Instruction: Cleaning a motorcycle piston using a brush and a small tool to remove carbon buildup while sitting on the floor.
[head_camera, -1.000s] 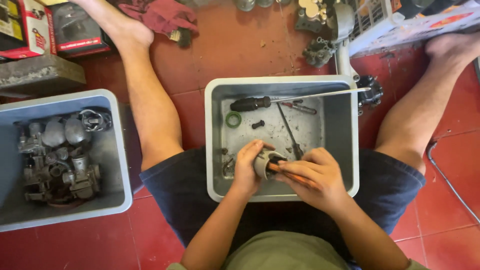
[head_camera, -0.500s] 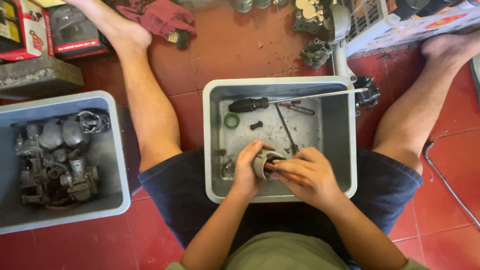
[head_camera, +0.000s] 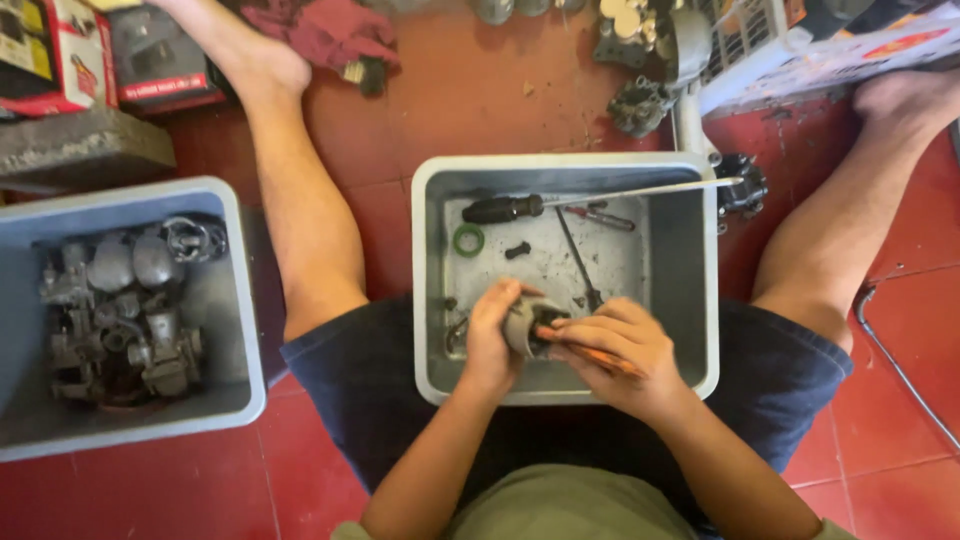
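Over the near end of the grey tray, the left hand has its fingers wrapped round a small grey metal part, gripping it so its open side faces the other hand. The right hand has its fingers clenched on an orange-handled tool, whose tip meets the part; holding the part firm against the palm seems meant to steady it while the tool works at it. Both hands sit low inside the tray, probably so that anything loosened drops into it rather than onto the floor. Farther up the tray lie a black-handled screwdriver, a green ring, a small dark bolt and a thin rod, all within easy reach. The tray rests between the person's spread legs on the red tiled floor. Off to the person's left, well apart, a second grey bin holds a heap of grey engine parts. Beyond the tray, more metal parts and a red rag lie on the tiles.
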